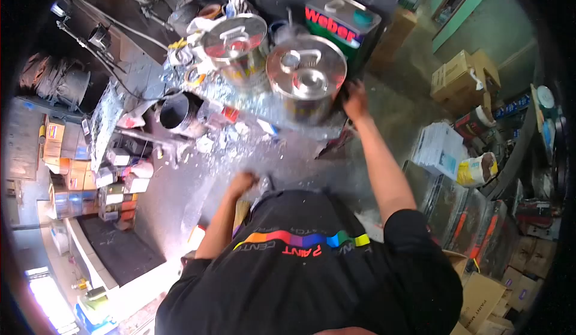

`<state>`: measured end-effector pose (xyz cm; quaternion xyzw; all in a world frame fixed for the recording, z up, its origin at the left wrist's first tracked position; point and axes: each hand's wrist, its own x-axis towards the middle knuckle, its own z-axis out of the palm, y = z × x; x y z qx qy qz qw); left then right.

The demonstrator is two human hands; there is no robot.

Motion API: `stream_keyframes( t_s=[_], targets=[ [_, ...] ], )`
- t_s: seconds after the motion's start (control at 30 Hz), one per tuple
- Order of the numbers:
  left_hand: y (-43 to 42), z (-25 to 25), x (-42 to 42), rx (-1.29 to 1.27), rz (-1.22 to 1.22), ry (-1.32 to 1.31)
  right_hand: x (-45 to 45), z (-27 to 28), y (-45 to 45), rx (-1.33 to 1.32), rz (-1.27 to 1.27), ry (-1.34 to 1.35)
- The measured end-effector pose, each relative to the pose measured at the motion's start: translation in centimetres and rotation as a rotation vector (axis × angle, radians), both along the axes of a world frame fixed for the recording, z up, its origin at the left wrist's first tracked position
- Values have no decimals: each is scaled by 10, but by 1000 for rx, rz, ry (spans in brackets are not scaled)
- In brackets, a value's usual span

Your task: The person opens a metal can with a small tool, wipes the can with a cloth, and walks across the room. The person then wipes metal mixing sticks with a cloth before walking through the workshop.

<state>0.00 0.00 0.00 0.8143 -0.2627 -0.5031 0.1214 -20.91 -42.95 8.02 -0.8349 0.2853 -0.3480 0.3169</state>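
Observation:
My right hand [355, 102] is at the right edge of the cluttered workbench, close beside a round metal can [306, 74] with a shiny lid and folded handle. Its fingers look apart, though they are blurred and partly in shadow; contact with the can is unclear. Left of that can stands another round metal can [235, 41] with a handle on its lid. Behind them is a rectangular green and black "Weber" tin [343, 26] with a green cap. My left hand [243, 183] hangs low in front of my body, fingers curled; their inside is hidden.
A dark, open-topped bucket [180, 114] sits at the bench's left side, among rags and tape. Cardboard boxes [462, 77], a white stack [441, 149] and a yellow-labelled container [478, 169] stand on the right. Stacked boxes [78, 179] line the left.

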Motion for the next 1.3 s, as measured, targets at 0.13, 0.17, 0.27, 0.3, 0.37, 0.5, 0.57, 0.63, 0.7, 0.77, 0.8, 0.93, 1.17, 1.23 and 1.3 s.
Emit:
stream_keyframes(
  t_s=[0.13,0.17,0.27,0.3,0.37,0.5,0.57,0.63,0.7,0.77,0.8,0.93,1.17,1.23,1.3],
  targets=[
    [56,-40,-10,-133,60,52,2,25,6,-433,-224,-45],
    [67,-53,-15,-158,112,94,-4,48,8,-415,-223,-68],
    [96,-73,-19,-228,291,206,1,118,20,-195,-273,-296],
    [102,-78,-18,-253,335,228,5,153,29,-201,-270,-320],
    [116,-91,-19,-322,386,257,20,196,37,-252,-187,-401],
    [125,-104,-16,-473,446,299,57,240,47,-166,177,-70],
    [118,-108,-11,-506,462,317,76,251,58,-124,261,97],
    [119,-104,-12,-498,451,316,92,247,65,-208,277,134],
    [121,-101,-10,-465,411,301,99,243,71,-297,276,304],
    [121,-98,-6,-437,359,284,102,242,70,-332,293,381],
    [124,-99,-6,-424,330,274,101,244,67,-319,315,377],
    [122,-90,8,-330,129,175,93,254,62,-272,272,272],
    [52,12,45,-122,-520,-298,43,252,90,-275,160,138],
    [3,103,28,-379,-387,-404,34,240,96,-320,178,115],
    [-48,175,1,-941,-248,-487,31,232,100,-382,197,61]
  ],
)
